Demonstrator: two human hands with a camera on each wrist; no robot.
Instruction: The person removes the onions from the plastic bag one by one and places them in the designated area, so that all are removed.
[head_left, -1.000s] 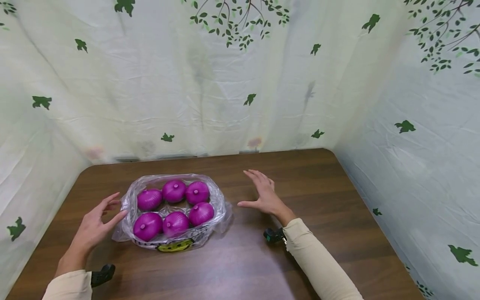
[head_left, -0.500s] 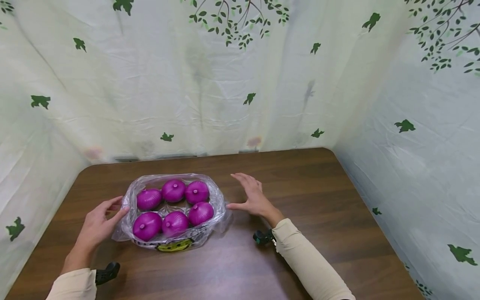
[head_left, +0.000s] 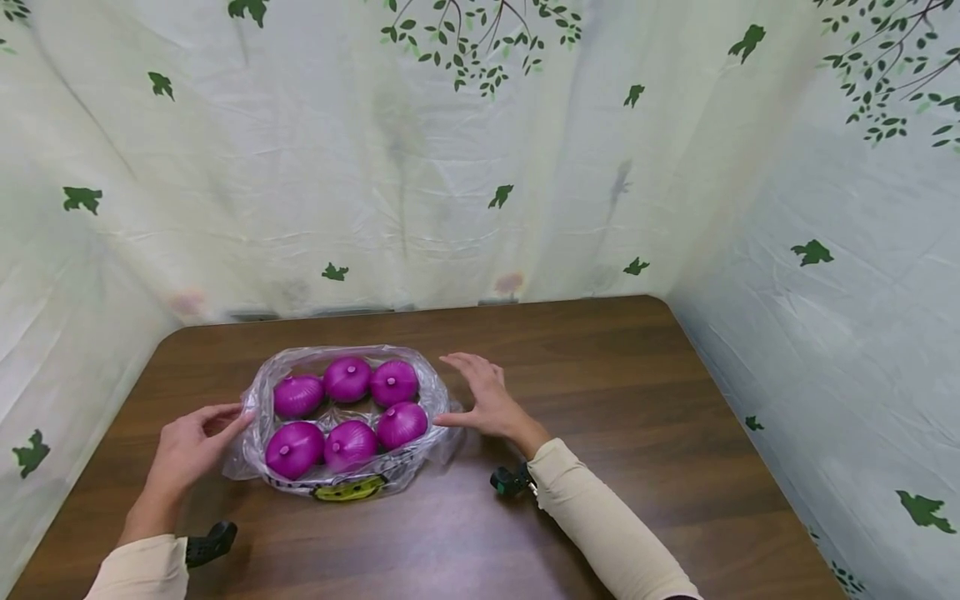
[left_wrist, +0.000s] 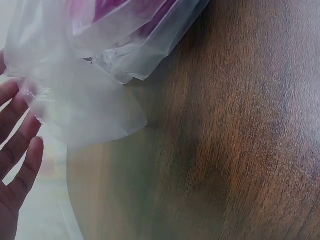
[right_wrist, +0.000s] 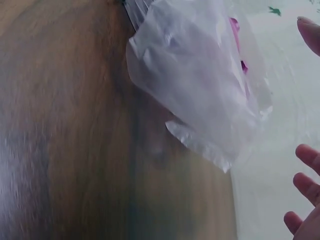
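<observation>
Several glossy purple onions [head_left: 351, 447], round with a pale nub on top, sit in two rows inside a clear plastic wrapping [head_left: 438, 454] on the table. A yellow label with dark marks [head_left: 349, 489] shows on its near side. My left hand [head_left: 187, 446] is at the left end, its fingertips touching the loose plastic; in the left wrist view the fingers [left_wrist: 22, 145] are spread, fairly straight. My right hand [head_left: 487, 404] is spread at the right end, thumb close to the plastic and fingers apart from it. Whether the thumb touches is unclear.
The brown wooden table [head_left: 600, 375] has rounded far corners. A pale curtain [head_left: 450, 167] printed with green leaves hangs behind and at both sides. Each wrist wears a small black camera, one near the left sleeve [head_left: 142, 571], one near the right sleeve [head_left: 600, 517].
My right hand has moved left, from away on the table to the right end of the wrapped onions. My left hand has come in against the plastic's left edge. The pack has stayed put.
</observation>
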